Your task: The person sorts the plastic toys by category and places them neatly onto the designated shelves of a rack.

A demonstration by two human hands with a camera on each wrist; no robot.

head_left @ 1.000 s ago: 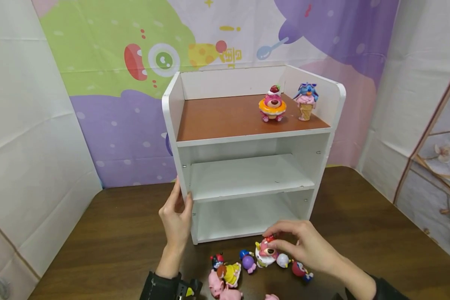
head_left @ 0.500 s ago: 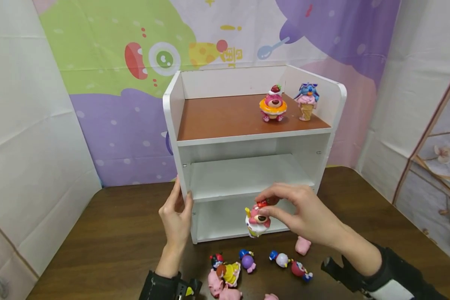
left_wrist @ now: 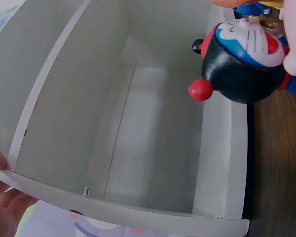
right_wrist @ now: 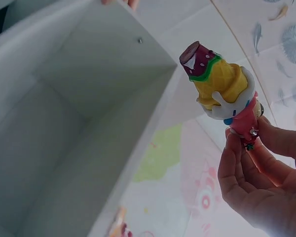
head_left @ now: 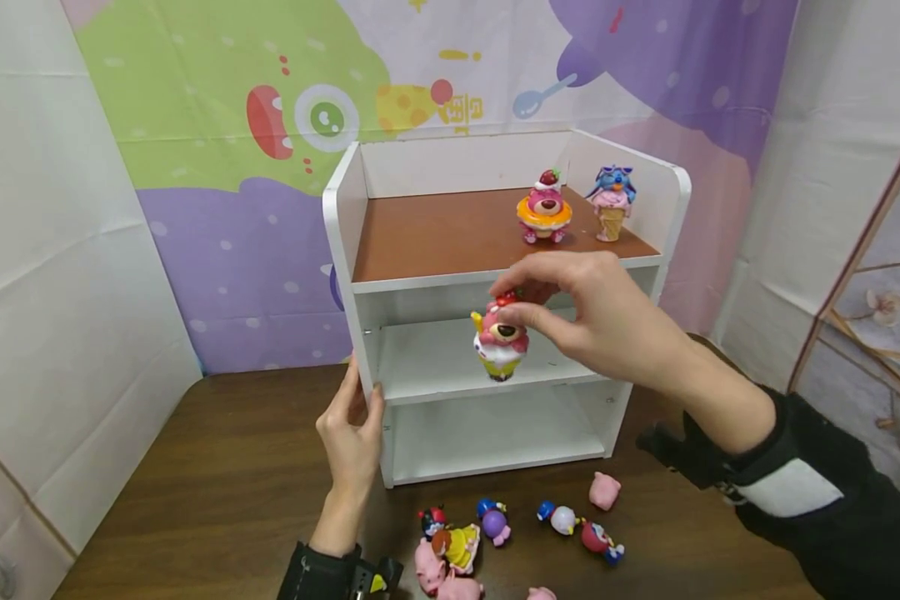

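Observation:
A pink bear figurine (head_left: 501,340) in a white and yellow ice-cream cone hangs upright in front of the middle shelf. My right hand (head_left: 600,317) pinches its strawberry-topped head between thumb and fingers. In the right wrist view, the cone's yellow waffle side and dark red tip (right_wrist: 193,57) show. Low on the left side of the white shelf unit (head_left: 345,275), my left hand (head_left: 351,433) grips the side panel, its thumb at the front edge and its other fingers partly hidden outside. On the brown top stand another bear figurine (head_left: 544,208) with an orange ring and a blue figurine on an ice-cream cone (head_left: 611,204).
Several small figurines lie on the dark wooden table before the unit: a yellow-dressed doll (head_left: 461,546), pink pigs (head_left: 429,567), a purple and blue figure (head_left: 494,523), a red and blue one (head_left: 602,542). A lone pink pig (head_left: 604,491) lies at the right.
My right hand has lifted the bear figurine from the table up to the middle shelf's height, uncovering a pig and a white and blue figure. My left hand has stayed put.

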